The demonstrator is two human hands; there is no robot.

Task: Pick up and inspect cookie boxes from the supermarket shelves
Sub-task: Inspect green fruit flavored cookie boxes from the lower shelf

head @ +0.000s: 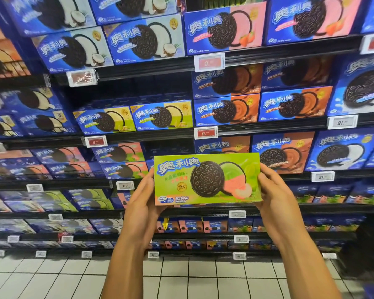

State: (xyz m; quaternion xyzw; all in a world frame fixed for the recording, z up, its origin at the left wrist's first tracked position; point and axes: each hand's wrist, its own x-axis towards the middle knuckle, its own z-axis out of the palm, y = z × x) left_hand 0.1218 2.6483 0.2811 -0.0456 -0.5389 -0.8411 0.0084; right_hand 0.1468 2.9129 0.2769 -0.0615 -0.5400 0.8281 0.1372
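A green cookie box (207, 179) with a dark sandwich cookie and pink-green cream printed on it is held up level in front of the shelves, its front face toward me. My left hand (141, 201) grips its left end, fingers behind the box. My right hand (275, 197) grips the right end the same way. The box hangs clear of the shelves, roughly at the height of the third shelf from the top.
Dark shelves (151, 70) hold rows of blue cookie boxes (143, 41) in several flavours, with price tags (209, 62) along the edges. Smaller packs (190, 226) fill the low shelves. White tiled floor (181, 277) lies below.
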